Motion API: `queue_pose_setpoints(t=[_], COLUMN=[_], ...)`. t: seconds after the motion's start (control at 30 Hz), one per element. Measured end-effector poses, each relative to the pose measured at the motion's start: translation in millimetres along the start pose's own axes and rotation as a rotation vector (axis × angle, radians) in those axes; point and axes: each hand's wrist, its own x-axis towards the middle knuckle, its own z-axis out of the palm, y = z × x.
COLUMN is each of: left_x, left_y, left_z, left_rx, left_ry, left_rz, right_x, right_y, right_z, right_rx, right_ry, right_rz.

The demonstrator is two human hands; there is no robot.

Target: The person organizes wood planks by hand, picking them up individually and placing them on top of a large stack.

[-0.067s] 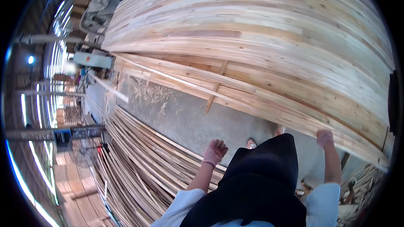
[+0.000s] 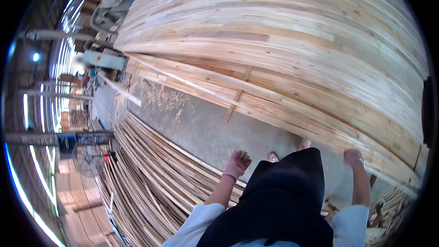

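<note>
My right hand (image 2: 352, 157), in a pinkish glove with a band at the wrist, is closed at the near edge of a long pale wooden plank (image 2: 292, 121). Its fingertips are partly hidden and blurred against the wood. My left hand (image 2: 237, 163), gloved alike, hangs in the air with fingers loosely bent and apart, holding nothing. Beyond the plank lies a wide stack of pale wooden boards (image 2: 274, 32), which fills the upper right. A short crosspiece (image 2: 234, 104) pokes out from under the near planks.
Long thin wood strips (image 2: 155, 169) are heaped on the floor at the left. Sawdust (image 2: 169, 100) is scattered over the grey concrete. A standing fan (image 2: 89, 158) and stacked boards (image 2: 80, 192) are farther left. Scrap wood (image 2: 393, 206) lies at the lower right.
My right hand has come slightly nearer to me, and the plank's right end has shifted the same way. My left hand has moved slightly right. The view has tilted a little.
</note>
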Motion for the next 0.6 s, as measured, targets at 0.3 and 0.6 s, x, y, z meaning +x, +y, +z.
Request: queue_pose_setpoints(t=[0.3,0.6], left_x=[33.4,6.0], left_y=[-31.0,-7.8], left_z=[7.2,-21.0], left_rx=[-0.175,-0.17], left_ry=[-0.391,-0.275], left_rz=[-0.11,-0.106], right_x=[-176.0,-232.0], right_y=[-88.2,-33.4], right_z=[27.5,209.0], right_rx=[0.944,0.024], right_ry=[-0.407,-0.227], right_rz=[-0.011,0.424])
